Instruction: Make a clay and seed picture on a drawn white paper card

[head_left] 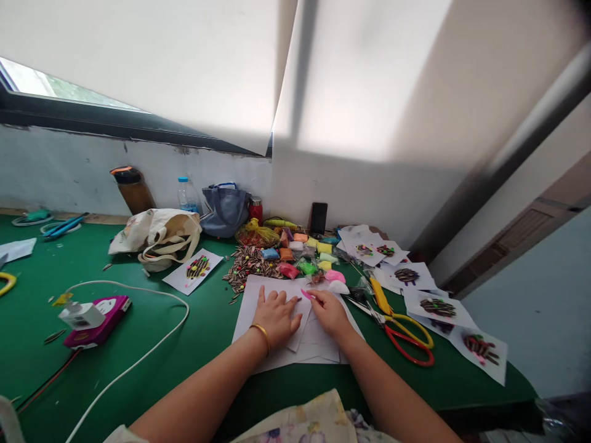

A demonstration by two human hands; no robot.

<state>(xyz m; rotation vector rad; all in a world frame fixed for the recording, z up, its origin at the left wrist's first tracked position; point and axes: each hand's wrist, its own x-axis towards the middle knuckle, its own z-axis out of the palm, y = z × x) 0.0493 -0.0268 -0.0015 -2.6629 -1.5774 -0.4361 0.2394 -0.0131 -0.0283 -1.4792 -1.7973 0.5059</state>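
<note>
A pink piece (306,294) is showing over the white paper (244,320), the right hand's (330,314) grip pinching it; contact with the paper cannot be told. The left hand (277,317) is resting flat, its grip released. Beyond, striped seeds (252,267) are lying beside coloured packets (286,253); scissors (383,318) are lying rightward on the green counter (207,314).

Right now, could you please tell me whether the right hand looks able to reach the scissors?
Probably yes: the scissors lie to the right of the right hand, their handle loops uncovered, though it would likely need to put down the pink piece first.
</note>
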